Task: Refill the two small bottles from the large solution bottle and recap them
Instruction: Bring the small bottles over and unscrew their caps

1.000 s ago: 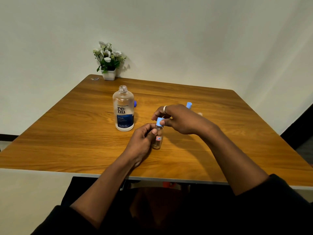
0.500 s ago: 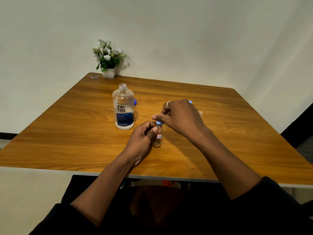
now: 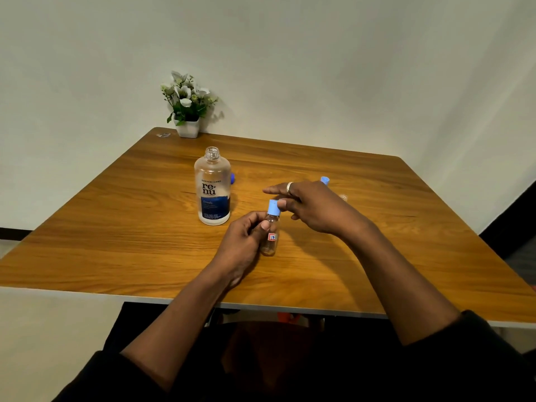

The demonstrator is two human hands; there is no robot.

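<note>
On wooden table [image 3: 116, 227], white wall [image 3: 319, 68] | left grip [image 3: 242, 245] holds small bottle [image 3: 271, 242] | right grip [image 3: 316, 208] touches cap [image 3: 273, 207], closure unclear

I see a brown wooden table [image 3: 116, 227] with a pale front edge. A big bottle [image 3: 213, 187] stands on it, upright, its top open. A dark blue cap [image 3: 232, 178] peeks out just behind it. A small bottle [image 3: 269, 242] stands nearer to me, in the middle. A light blue cap [image 3: 324, 180] lies further right. A white flower pot [image 3: 188, 128] sits at the far left corner.
</note>
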